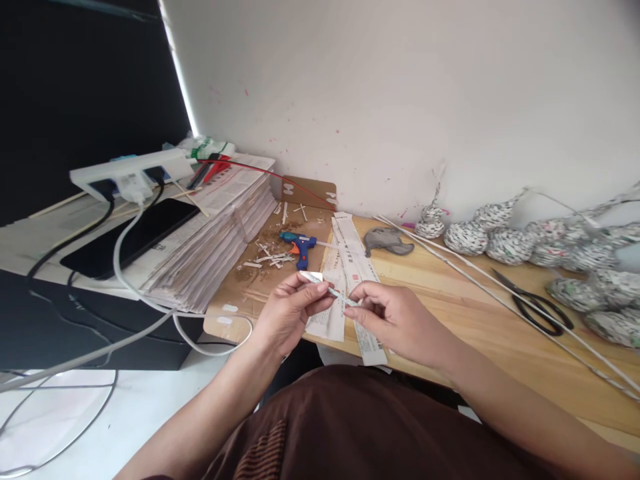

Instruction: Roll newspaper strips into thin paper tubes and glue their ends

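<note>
Between my two hands runs a thin rolled newspaper tube (pixel 338 293), held over the front edge of the table. My left hand (pixel 295 303) pinches its left end, where a flat white paper tip sticks out past the fingers. The fingers of my right hand (pixel 387 310) are closed on the tube's other end. Below and behind the hands lie newspaper strips (pixel 367 280). Just beyond my left hand, a blue glue gun (pixel 300 248) with an orange trigger lies on brown cardboard (pixel 240 293).
Newspaper stacks (pixel 220 233) at left carry a phone (pixel 133 237) and a power strip (pixel 133 173); cables hang near my left arm. To the right lie a grey cloth (pixel 387 241), long paper rods (pixel 470 273), black scissors (pixel 537 310) and several woven paper gourds (pixel 465 238).
</note>
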`<state>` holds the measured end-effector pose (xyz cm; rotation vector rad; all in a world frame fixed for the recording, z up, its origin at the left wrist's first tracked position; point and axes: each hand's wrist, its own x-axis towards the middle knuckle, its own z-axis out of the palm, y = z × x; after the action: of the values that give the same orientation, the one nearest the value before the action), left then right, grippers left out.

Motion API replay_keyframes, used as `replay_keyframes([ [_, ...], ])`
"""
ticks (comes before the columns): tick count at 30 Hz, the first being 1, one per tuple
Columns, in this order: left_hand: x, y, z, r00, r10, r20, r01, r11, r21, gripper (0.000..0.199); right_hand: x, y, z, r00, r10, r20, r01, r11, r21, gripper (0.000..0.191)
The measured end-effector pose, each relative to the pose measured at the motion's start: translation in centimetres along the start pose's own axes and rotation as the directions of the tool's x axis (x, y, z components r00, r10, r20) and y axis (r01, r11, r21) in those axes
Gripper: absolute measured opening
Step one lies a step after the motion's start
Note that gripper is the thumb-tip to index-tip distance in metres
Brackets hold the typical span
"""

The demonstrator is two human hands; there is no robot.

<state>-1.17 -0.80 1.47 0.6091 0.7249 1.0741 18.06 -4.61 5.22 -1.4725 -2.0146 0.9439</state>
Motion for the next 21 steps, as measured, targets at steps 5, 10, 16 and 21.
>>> replay_keyframes([
  [5, 0.19, -0.46, -0.02, 1.0, 0.007, -0.016, -0.007, 1.0, 0.018, 0.02, -0.48, -0.08, 0.48, 0.975, -0.167, -0.147, 0.117, 0.946, -0.302, 0.024],
  [10, 0.15, -0.7, -0.08, 1.0, 0.016, -0.01, -0.015, 1.0, 0.013, 0.02, -0.54, -0.26, 0.12, 0.987, -0.124, -0.103, 0.091, 0.956, -0.28, 0.028],
  [16, 0.1, -0.76, -0.13, 1.0, 0.022, 0.007, -0.022, 1.0, 0.007, 0.019, -0.53, -0.42, -0.12, 0.995, -0.077, -0.059, 0.065, 0.98, -0.188, 0.028],
  [21, 0.0, -0.78, -0.23, 0.999, 0.038, 0.004, -0.038, 0.999, 0.033, 0.02, -0.53, -0.24, -0.07, 0.994, -0.094, -0.064, 0.076, 0.968, -0.239, 0.027],
])
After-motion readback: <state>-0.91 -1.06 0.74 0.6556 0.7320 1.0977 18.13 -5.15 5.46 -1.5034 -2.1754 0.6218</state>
